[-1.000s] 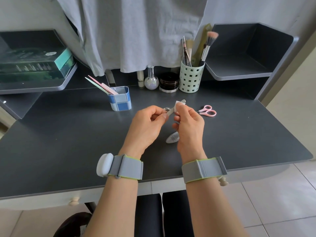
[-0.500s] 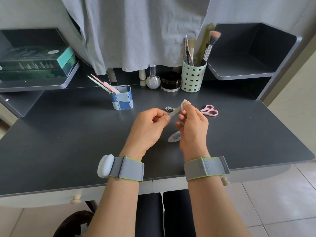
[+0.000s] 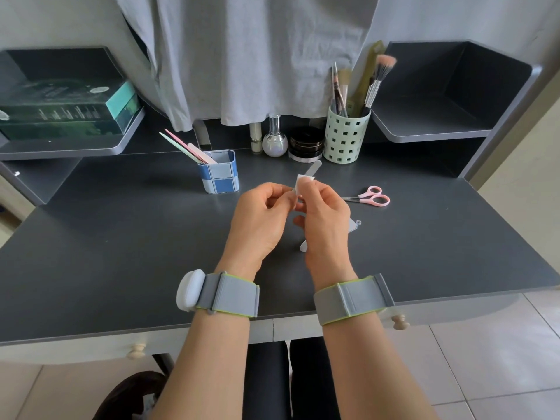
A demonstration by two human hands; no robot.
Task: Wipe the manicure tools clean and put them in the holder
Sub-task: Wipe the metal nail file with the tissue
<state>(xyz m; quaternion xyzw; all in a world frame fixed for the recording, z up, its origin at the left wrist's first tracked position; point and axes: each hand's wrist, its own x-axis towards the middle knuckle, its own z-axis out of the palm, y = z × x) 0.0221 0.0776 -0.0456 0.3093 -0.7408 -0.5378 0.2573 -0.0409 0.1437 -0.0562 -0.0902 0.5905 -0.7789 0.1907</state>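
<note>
My left hand (image 3: 260, 219) pinches the near end of a slim metal nail file (image 3: 312, 167) above the middle of the desk. My right hand (image 3: 324, 219) presses a small white wipe (image 3: 304, 180) around the file's shaft; the file's far tip sticks out past the wipe. The blue-and-white checked holder (image 3: 220, 176) stands left of my hands, with several nail files leaning in it. Pink scissors (image 3: 371, 199) lie on the desk to the right. A clear packet (image 3: 354, 224) lies mostly hidden behind my right hand.
A green perforated cup (image 3: 345, 137) of brushes, a black jar (image 3: 306, 144) and a round bottle (image 3: 275, 140) line the desk's back edge. Green boxes (image 3: 66, 110) sit on the left shelf. A grey cloth (image 3: 248, 56) hangs behind. The dark desk (image 3: 121, 237) spreads around my hands.
My right hand with the wipe has slid back down the file toward my left hand, so more of the file's tip shows. The nail clipper seen behind my hands is now hidden.
</note>
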